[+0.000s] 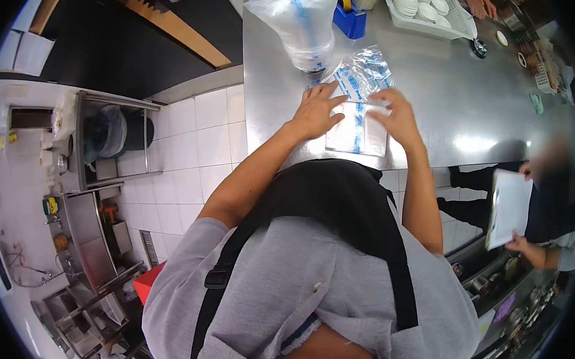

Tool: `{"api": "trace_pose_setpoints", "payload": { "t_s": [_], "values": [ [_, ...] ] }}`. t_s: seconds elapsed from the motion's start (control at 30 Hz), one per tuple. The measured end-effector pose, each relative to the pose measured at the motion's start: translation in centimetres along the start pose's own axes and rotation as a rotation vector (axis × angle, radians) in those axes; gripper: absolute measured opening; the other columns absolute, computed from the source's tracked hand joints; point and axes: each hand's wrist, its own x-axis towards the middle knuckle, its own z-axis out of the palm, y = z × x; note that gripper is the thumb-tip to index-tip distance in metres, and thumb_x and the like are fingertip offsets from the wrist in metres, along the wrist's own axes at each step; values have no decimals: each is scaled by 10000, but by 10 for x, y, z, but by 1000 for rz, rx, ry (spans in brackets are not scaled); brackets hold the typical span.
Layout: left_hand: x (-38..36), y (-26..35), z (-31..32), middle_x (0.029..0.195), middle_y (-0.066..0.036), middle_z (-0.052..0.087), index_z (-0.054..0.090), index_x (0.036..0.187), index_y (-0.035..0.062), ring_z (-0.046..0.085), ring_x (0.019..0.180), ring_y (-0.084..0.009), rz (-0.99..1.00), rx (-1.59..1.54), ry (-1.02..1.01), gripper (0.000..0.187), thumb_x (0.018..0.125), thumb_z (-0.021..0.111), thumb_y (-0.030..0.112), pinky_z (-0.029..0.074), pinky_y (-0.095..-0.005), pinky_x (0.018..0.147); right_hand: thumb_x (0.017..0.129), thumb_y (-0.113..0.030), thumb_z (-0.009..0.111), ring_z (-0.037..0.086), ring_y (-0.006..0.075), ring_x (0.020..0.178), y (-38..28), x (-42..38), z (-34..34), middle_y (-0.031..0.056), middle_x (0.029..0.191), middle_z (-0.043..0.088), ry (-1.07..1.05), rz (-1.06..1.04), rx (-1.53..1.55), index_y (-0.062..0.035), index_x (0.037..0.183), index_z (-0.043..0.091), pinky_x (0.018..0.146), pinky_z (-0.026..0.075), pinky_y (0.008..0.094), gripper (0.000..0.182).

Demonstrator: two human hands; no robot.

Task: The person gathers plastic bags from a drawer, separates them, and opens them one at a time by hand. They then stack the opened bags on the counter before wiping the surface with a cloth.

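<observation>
Shiny metal is covering the long kitchen counter (438,90), and white tiles are lining the floor beside it. The left hand (317,110) is lying flat, fingers spread apart, pressing down on a stack of clear plastic bags (356,128) with blue print. The right hand (396,117) is pinching the top bag near its edge, fingers together on the plastic. The bags are lying on the counter close to the person's body. A big puffy plastic bag (297,19) is sitting just behind them. A tray of white bowls (426,10) is waiting farther back. Another person is holding a white paper (508,207) nearby.
</observation>
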Motion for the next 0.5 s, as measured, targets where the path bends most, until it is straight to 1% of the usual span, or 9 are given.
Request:
{"api": "trace_pose_setpoints", "payload": {
  "t_s": [0.03, 0.07, 0.13, 0.23, 0.33, 0.37, 0.43, 0.47, 0.5],
  "values": [
    [0, -3, 1, 1598, -172, 411, 620, 1432, 167, 329, 1483, -380, 9, -4, -7, 535, 923, 728, 290, 274, -532, 1197, 762, -153, 860, 601, 303, 1190, 2, -12, 6, 121, 1285, 643, -73, -63, -53, -95, 1155, 729, 971, 498, 398, 418],
    [0, -6, 3, 1596, -175, 413, 619, 1433, 168, 335, 1480, -380, 13, -7, 6, 538, 921, 731, 290, 277, -529, 1197, 714, -170, 885, 573, 322, 1233, 15, -23, 16, 102, 1299, 647, -43, -119, -81, -120, 1159, 739, 1066, 454, 408, 471],
    [-2, -9, 7, 1591, -182, 416, 617, 1433, 169, 347, 1474, -380, 14, -16, 30, 542, 918, 736, 288, 282, -522, 1195, 704, -168, 894, 542, 339, 1275, 20, -42, 30, 124, 1298, 643, 22, -106, -156, -95, 1084, 775, 1094, 436, 421, 405],
    [-5, -3, 3, 1579, -214, 416, 625, 1426, 155, 323, 1481, -400, -2, -137, 59, 608, 871, 784, 347, 277, -529, 1201, 749, -137, 857, 560, 330, 1239, 31, -49, 41, 118, 1288, 649, 145, -167, -167, -96, 1025, 796, 1088, 436, 429, 285],
    [-10, 15, -16, 1594, -210, 389, 626, 1421, 153, 308, 1486, -413, 59, -189, -6, 717, 795, 847, 422, 279, -541, 1199, 785, -106, 820, 575, 319, 1207, 40, -42, 46, 112, 1281, 664, 167, -145, -115, -82, 955, 799, 1054, 449, 429, 173],
    [-11, 15, -13, 1604, -208, 369, 629, 1415, 155, 307, 1486, -418, 87, -179, -41, 803, 716, 901, 442, 253, -541, 1212, 784, -113, 823, 579, 315, 1203, 42, -40, 45, 109, 1272, 669, 156, -126, -99, -87, 955, 797, 1042, 452, 428, 176],
    [-17, 17, -11, 1595, -199, 389, 633, 1408, 166, 320, 1479, -426, 127, -106, -95, 795, 705, 915, 407, 250, -535, 1216, 780, -128, 828, 585, 306, 1195, 43, -35, 41, 102, 1255, 680, 131, -93, -70, -98, 956, 793, 1017, 460, 424, 182],
    [-21, 18, -10, 1591, -195, 399, 635, 1405, 172, 327, 1475, -430, 151, -69, -118, 792, 700, 922, 389, 248, -532, 1217, 773, -146, 836, 586, 304, 1197, 44, -35, 43, 97, 1242, 684, 130, -122, -74, -105, 965, 790, 1020, 455, 431, 201],
    [-21, 17, -6, 1593, -187, 403, 654, 1373, 168, 321, 1478, -427, 144, -110, -88, 745, 703, 923, 352, 244, -530, 1219, 767, -164, 845, 586, 302, 1199, 43, -35, 42, 93, 1229, 687, 142, -152, -88, -112, 974, 786, 1023, 450, 437, 221]
  ]
}}
